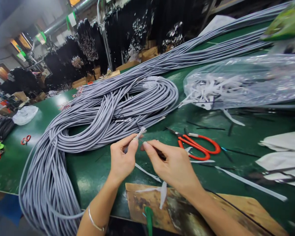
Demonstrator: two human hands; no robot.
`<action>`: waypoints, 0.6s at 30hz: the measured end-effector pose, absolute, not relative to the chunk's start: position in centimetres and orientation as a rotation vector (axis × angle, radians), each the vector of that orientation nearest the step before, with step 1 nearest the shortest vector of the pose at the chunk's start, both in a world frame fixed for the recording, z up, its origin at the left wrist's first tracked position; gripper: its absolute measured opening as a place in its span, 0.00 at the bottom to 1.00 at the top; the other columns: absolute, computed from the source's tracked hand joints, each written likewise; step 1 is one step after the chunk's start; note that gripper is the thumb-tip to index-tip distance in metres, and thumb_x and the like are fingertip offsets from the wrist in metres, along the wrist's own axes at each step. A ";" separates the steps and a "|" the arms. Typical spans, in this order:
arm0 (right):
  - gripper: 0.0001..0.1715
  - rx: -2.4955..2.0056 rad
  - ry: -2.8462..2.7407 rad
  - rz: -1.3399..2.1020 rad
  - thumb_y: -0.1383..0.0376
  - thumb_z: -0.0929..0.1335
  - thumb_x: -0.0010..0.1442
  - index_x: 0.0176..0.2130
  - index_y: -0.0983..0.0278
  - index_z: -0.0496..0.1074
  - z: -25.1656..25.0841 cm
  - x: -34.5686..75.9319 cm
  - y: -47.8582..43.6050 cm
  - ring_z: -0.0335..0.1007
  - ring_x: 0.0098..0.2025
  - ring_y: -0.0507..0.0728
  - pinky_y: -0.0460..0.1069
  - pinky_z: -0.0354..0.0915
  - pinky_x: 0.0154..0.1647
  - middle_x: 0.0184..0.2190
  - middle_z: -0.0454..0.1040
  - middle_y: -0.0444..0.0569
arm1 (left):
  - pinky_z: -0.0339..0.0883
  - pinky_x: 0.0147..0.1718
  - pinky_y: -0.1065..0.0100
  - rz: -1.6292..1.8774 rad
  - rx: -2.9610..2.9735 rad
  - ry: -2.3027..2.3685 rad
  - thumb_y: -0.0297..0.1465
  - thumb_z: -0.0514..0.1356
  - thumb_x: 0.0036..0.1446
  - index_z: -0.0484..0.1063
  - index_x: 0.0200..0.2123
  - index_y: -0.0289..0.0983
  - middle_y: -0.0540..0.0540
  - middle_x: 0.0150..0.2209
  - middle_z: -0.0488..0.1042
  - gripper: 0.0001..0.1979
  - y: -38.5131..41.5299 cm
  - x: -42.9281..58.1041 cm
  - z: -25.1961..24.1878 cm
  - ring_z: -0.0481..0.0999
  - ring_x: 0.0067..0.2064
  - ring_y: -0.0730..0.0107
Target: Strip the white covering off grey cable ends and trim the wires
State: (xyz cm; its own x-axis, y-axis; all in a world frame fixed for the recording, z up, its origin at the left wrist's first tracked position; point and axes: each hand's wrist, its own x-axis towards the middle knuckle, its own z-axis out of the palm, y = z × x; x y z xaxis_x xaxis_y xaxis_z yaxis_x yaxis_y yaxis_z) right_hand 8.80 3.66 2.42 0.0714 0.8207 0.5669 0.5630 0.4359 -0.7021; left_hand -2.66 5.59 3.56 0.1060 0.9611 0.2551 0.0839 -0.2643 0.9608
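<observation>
My left hand (124, 155) is closed in a pinch on a cable end (142, 131), whose frayed whitish strands stick up past the thumb. Just to its right, my right hand (170, 160) has thumb and forefinger pressed together; what they hold, if anything, is too small to make out. Behind both hands lies a large coiled bundle of grey cables (88, 134) on the green table (93, 173). Red-handled scissors (199, 146) rest beyond my right hand, blades pointing left.
A clear plastic bag (255, 80) with white strips lies at the back right. White gloves (282, 157) are at the right edge. A stained board (140, 200) sits at the front edge. Small red scissors (26, 140) lie at far left. Loose white strips (253, 183) and black ties are scattered around.
</observation>
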 end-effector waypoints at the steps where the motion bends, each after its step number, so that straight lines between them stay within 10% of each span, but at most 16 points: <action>1: 0.18 -1.241 -1.604 0.309 0.63 0.59 0.59 0.20 0.63 0.66 2.4 8.8 3.7 0.52 0.11 0.46 0.43 0.49 0.13 0.11 0.62 0.40 | 0.69 0.44 0.66 1.288 1.521 1.071 0.30 0.55 0.56 0.78 0.38 0.33 0.43 0.38 0.79 0.12 5.6 -2.7 3.6 0.77 0.41 0.64; 18: 0.15 -1.225 -1.507 0.094 0.67 0.60 0.59 0.23 0.64 0.69 2.1 8.4 3.7 0.62 0.15 0.48 0.43 0.57 0.17 0.14 0.68 0.43 | 0.66 0.28 0.71 1.142 1.908 1.231 0.32 0.54 0.56 0.78 0.39 0.34 0.46 0.23 0.75 0.15 4.9 -2.6 3.7 0.72 0.26 0.68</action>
State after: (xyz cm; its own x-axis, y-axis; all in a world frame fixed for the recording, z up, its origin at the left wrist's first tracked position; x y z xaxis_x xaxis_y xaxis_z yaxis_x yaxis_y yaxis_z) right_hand 8.44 3.67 2.09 0.1767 0.7115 0.6801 0.6214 0.4552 -0.6377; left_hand -2.59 4.90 3.65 0.2033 0.9174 0.3420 0.4102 -0.3970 0.8210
